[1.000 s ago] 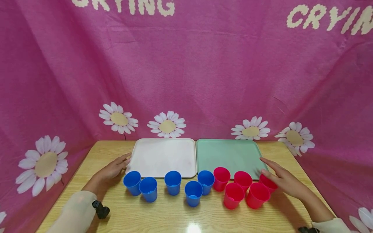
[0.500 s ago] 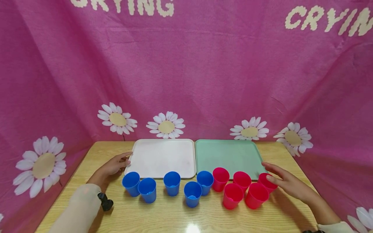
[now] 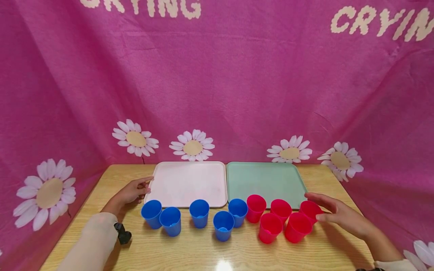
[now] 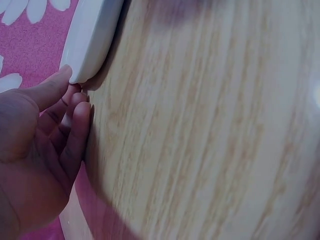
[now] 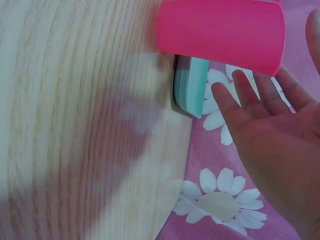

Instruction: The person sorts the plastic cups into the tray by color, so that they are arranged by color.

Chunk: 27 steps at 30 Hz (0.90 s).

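Note:
At the left side of the white tray (image 3: 190,184) is my left hand (image 3: 130,192). In the left wrist view, the left hand (image 4: 37,135) has its thumb on the white tray's corner (image 4: 90,45), with curled fingers at its underside; it pinches the edge. My right hand (image 3: 342,214) is beside the rightmost red cup (image 3: 310,212). The right wrist view shows the right hand (image 5: 275,130) with extended, spread fingers near the red cup (image 5: 220,35); whether they touch it, I cannot tell. Several upright red cups (image 3: 269,229) stand close together to its left.
A green tray (image 3: 266,180) lies right of the white one, their sides adjoining. Several upright blue cups (image 3: 199,214) stand in front of the white tray on the wooden table (image 3: 183,256). A pink cloth (image 3: 217,82) with daisies hangs behind and at both sides.
My left fingers have closed in on the white tray's left edge. The right hand has come slightly lower and nearer to me, beside the rightmost red cup. Cups and trays keep their places.

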Tool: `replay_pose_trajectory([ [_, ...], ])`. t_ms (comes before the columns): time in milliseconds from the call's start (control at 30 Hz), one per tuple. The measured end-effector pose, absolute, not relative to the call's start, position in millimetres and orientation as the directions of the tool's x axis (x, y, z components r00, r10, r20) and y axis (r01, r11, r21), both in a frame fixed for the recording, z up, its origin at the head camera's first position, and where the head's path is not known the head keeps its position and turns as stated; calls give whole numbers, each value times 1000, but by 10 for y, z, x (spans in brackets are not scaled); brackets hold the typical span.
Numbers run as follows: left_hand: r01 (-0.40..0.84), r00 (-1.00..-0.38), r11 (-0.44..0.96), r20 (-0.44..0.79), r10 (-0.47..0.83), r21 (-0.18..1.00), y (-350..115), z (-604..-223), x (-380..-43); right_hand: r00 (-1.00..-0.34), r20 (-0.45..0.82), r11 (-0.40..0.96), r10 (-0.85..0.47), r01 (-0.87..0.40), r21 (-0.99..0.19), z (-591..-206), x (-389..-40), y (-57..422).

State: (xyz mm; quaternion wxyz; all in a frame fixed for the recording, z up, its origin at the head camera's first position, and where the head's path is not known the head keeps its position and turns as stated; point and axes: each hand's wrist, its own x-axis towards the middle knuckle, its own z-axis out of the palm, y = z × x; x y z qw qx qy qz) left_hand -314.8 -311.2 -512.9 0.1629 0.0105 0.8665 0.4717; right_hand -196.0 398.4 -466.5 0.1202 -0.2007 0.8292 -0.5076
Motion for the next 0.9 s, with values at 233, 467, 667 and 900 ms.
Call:
replay_pose_trajectory([
  [233, -145, -946, 562, -282, 163, 814, -3116, -5125, -3149, -872, -48, 362, -488, -152, -920, -4687, -1960, 3987],
  [467, -153, -948, 553, -279, 150, 819, -3080, -5110, -3114, -867, -64, 376, -494, -146, -915, -4718, -1990, 3971],
  [667, -143, -947, 547, -274, 166, 825, -3075, -5099, -3107, -869, -61, 376, -491, -148, -915, -4736, -2011, 3968],
  [900, -139, -950, 547, -268, 163, 826, -3084, -5091, -3100, -880, -57, 397, -472, -155, -905, -4682, -2019, 3942],
])
